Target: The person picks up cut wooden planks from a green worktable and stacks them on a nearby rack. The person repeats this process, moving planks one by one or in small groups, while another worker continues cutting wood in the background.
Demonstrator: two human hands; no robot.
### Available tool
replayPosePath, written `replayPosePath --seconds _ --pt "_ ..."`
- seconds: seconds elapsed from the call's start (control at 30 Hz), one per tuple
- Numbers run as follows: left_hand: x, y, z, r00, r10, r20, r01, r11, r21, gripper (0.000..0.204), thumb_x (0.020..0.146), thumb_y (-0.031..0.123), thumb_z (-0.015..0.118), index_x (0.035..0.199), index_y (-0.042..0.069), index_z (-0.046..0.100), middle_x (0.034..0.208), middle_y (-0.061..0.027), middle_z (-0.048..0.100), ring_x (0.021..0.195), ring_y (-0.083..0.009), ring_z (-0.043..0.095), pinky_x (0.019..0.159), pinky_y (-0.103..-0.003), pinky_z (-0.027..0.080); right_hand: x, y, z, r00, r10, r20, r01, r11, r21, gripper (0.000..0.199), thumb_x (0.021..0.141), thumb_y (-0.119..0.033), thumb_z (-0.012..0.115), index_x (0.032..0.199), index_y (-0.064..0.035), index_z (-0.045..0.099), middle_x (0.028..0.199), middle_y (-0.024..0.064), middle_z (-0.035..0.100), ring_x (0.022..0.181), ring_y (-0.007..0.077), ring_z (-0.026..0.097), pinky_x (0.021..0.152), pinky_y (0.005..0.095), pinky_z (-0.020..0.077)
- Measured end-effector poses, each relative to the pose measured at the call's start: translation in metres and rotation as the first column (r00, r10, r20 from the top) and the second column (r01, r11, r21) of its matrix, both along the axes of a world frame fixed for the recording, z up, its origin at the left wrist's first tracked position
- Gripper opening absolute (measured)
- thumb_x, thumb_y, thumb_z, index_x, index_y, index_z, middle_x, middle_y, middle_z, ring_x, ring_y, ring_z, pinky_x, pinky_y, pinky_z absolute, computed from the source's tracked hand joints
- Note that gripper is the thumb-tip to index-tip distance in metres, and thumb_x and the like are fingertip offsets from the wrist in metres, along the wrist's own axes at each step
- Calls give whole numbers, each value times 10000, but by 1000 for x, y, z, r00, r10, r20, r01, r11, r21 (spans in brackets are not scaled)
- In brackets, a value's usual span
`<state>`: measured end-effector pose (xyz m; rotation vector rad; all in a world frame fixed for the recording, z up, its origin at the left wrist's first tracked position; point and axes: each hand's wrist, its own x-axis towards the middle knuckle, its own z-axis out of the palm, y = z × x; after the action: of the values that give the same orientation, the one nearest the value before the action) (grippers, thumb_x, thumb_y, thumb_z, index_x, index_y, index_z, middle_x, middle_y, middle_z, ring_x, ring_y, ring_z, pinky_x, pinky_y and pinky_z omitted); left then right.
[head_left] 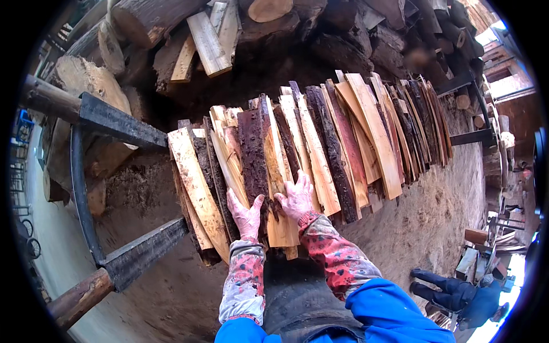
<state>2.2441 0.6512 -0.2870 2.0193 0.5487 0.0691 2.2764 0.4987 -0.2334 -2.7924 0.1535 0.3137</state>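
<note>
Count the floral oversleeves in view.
2: the left oversleeve, just behind the left hand, and the right oversleeve, just behind the right hand. Both appear in view; none seems hidden.

Floor (148, 280): brown, loose-surfaced, bordered at far left by a paler grey strip (46, 217). Far side: occupied by heaped logs (271, 8). Right: a reddish-brown panel (519, 117) is seen; bright white light (517, 267) is admitted at lower right.

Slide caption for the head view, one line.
Left hand and right hand on a row of rough slats, logs piled beyond.
</note>
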Motion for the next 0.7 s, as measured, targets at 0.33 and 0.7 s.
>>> replayPosePath --seconds 0.33,0.7 --pt "-29 -20 50 970 -241 30 220 924 311 898 749 319 788 1425 -33 313 1465 -273 296 1372 -415 259 1142 -482 215 -8 -76 26 938 -331 -103 342 834 432 175 846 -142 633 935 -15 552 818 189 625 762 332 621 693 404 486" --pt "-79 -8 86 934 -337 -119 357 865 353 748 679 288 822 1248 -50 474 1232 -191 466 1145 -354 422 1005 -461 363 -163 -102 32 828 -439 -349 554 540 634 199 858 -109 678 993 -4 574 824 36 607 748 83 532 664 276 472"
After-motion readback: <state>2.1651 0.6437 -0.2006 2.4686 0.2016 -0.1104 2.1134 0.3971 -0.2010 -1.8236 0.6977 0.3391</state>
